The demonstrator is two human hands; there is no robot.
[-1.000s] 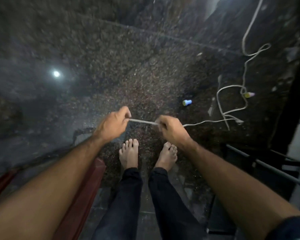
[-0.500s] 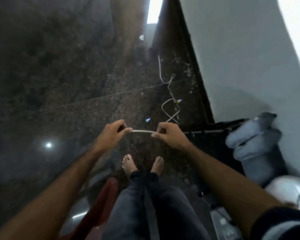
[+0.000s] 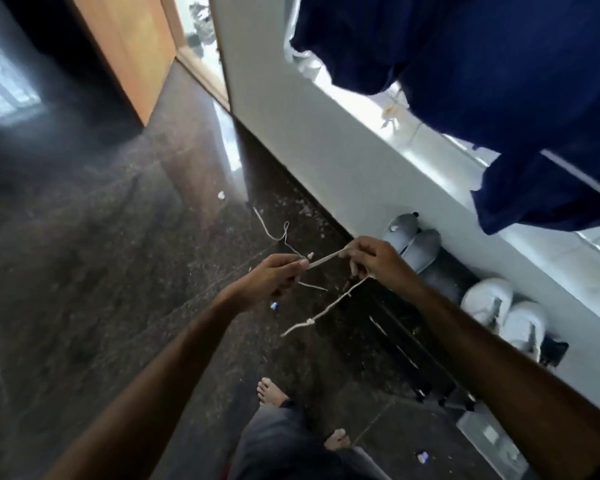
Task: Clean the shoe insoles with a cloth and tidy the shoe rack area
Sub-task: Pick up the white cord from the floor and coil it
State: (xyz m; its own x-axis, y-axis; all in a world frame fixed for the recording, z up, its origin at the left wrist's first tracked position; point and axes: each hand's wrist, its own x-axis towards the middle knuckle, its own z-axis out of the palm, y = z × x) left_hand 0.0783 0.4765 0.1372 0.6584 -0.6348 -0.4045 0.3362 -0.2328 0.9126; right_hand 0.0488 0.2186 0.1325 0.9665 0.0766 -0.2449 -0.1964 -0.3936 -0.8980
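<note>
A thin white cord (image 3: 324,260) is stretched between my two hands above the dark floor. My left hand (image 3: 278,275) pinches one end and my right hand (image 3: 371,258) pinches the other. A loose tail of the cord (image 3: 323,311) with a knot hangs down from my right hand. More white cord (image 3: 274,230) lies on the floor beyond. The black shoe rack (image 3: 406,344) stands against the white wall on the right, with grey shoes (image 3: 416,244) and white shoes (image 3: 499,306) on it.
Dark blue cloth (image 3: 499,81) hangs over the window ledge at the upper right. A wooden door (image 3: 129,53) stands at the far left. Small caps (image 3: 274,305) and bits of litter lie on the speckled floor (image 3: 101,254). My bare feet (image 3: 271,393) are below.
My head has lifted and turned right, bringing the wall, the window, the blue cloth and the shoes into view. Both hands still hold the cord taut; its tail has lifted off the floor.
</note>
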